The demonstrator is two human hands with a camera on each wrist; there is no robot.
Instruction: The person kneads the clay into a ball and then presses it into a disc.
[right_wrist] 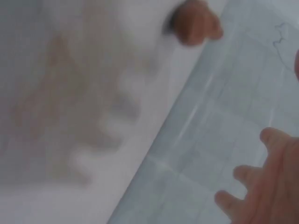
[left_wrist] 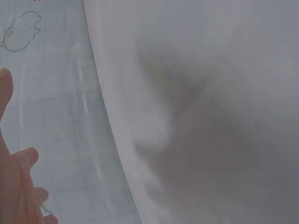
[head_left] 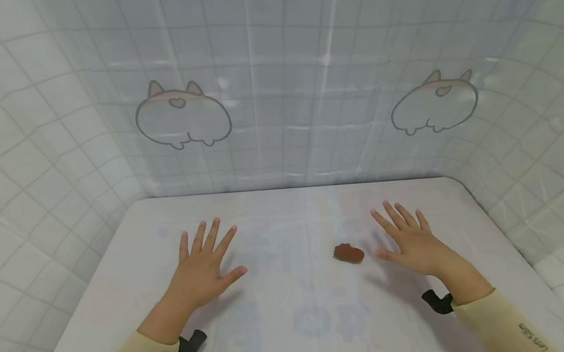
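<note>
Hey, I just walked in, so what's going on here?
A person's left hand and right hand are spread open above a white table, palms down, and neither is holding anything. A small brown lump lies on the table between them, nearer the right hand, with a gap between it and the thumb.

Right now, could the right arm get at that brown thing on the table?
Probably yes. The brown thing lies on the table, on the thumb side of the right grip. The fingers are spread and hold nothing, and nothing seems to stand between.
</note>
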